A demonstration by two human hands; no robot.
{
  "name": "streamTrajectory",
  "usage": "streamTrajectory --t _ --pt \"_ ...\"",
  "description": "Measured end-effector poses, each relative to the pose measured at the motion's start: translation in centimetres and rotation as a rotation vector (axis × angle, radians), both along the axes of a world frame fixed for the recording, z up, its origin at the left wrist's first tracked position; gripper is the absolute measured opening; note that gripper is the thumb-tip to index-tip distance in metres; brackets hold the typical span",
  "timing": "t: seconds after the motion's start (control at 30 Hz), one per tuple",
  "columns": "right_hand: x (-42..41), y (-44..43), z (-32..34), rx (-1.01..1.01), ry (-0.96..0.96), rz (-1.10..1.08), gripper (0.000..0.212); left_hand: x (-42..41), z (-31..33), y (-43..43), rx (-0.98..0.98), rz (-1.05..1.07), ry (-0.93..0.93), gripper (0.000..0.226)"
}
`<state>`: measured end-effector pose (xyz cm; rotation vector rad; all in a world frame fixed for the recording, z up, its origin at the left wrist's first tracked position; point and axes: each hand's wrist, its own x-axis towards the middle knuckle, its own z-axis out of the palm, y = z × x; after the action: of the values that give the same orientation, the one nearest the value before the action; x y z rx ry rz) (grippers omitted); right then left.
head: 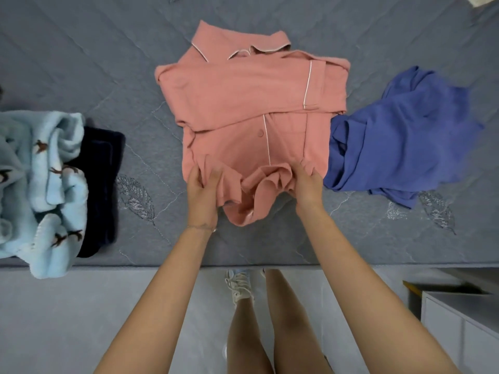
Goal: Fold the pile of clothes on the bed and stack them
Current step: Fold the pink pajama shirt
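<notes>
A pink button-up shirt (243,103) with white piping lies in the middle of the grey bed (81,63), collar away from me, both sleeves folded across its chest. My left hand (201,193) grips the bunched bottom hem on the left. My right hand (306,184) grips the same hem on the right. The hem is lifted and crumpled between them. A blue garment (405,136) lies loose and unfolded to the right, touching the shirt's edge. At the left sit a light blue fleece garment (40,184) with brown bird prints and a dark navy folded garment (100,184) partly under it.
The bed's near edge (135,264) runs across below my hands. Beyond it is pale floor, with my legs and a white sneaker (240,287). A white cabinet (459,333) stands at the lower right. Something white (483,0) shows at the top right corner.
</notes>
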<state>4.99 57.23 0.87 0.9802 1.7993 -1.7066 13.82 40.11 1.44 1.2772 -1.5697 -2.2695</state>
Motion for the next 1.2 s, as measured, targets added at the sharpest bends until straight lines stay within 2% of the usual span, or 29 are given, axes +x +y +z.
streamTrajectory --t 0.07,0.1,0.23,0.3,0.37,0.5,0.63,0.77,0.83,0.9,0.93,1.0,1.03,1.07,1.13,1.2 --pt "-3.4 -0.3 0.4 -0.041 -0.02 0.01 0.011 -3.4 0.5 -0.3 0.102 0.067 0.002 0.056" --pt "-4.4 -0.4 0.4 -0.047 -0.029 0.021 0.015 -4.4 0.6 -0.3 0.145 0.094 0.002 0.061" --pt "-9.8 -1.2 0.8 -0.109 -0.043 0.057 0.018 -9.2 1.4 -0.5 0.222 0.159 0.043 0.043" --pt "-12.4 -1.4 0.9 -0.123 -0.015 0.052 0.041 -11.5 2.2 -0.9 0.242 0.19 0.057 0.04" --pt "-15.0 -1.7 0.7 -0.108 0.017 0.033 0.054 -13.8 2.7 -1.7 0.275 0.229 0.092 0.037" --pt "-20.1 -2.7 1.3 -0.088 0.095 -0.036 0.038 -18.6 3.5 -3.8 0.311 0.34 0.167 0.024" --pt "-25.3 -3.9 0.6 -0.096 0.108 -0.117 0.004 -22.8 2.4 -7.9 0.344 0.497 0.147 0.017" --pt "-28.7 -4.9 0.1 -0.11 0.125 -0.141 0.018 -24.8 0.1 -12.1 0.364 0.567 0.156 0.014" --pt "-29.8 -5.7 0.0 -0.113 0.127 -0.138 0.013 -25.7 -0.8 -14.3 0.395 0.623 0.215 0.01" --pt "-30.6 -6.5 -0.2 -0.105 0.155 -0.122 0.006 -26.7 -1.8 -16.5 0.44 0.676 0.266 0.019" --pt "-31.2 -6.9 -0.6 -0.095 0.166 -0.098 0.017 -27.2 -2.3 -17.3 0.45 0.694 0.278 0.019" --pt "-32.2 -7.4 -1.3 -0.054 0.199 -0.045 0.042 -27.8 -2.9 -18.0 0.272 0.577 0.175 0.018" --pt "-32.3 -7.7 -1.3 -0.024 0.231 0.018 0.049 -28.0 -3.2 -18.0 0.091 0.431 0.071 0.025" --pt "-32.0 -8.1 -0.7 0.011 0.265 0.101 0.049 -27.9 -3.4 -17.8 -0.117 0.236 -0.029 0.038" --pt "-31.0 -8.5 -0.6 0.117 0.305 0.269 0.055 -27.2 -4.3 -16.6 -0.436 -0.12 -0.112 0.064" --pt "-29.7 -7.8 -2.0 0.198 0.321 0.404 0.061 -26.2 -4.9 -14.8 -0.573 -0.304 -0.084 0.069"
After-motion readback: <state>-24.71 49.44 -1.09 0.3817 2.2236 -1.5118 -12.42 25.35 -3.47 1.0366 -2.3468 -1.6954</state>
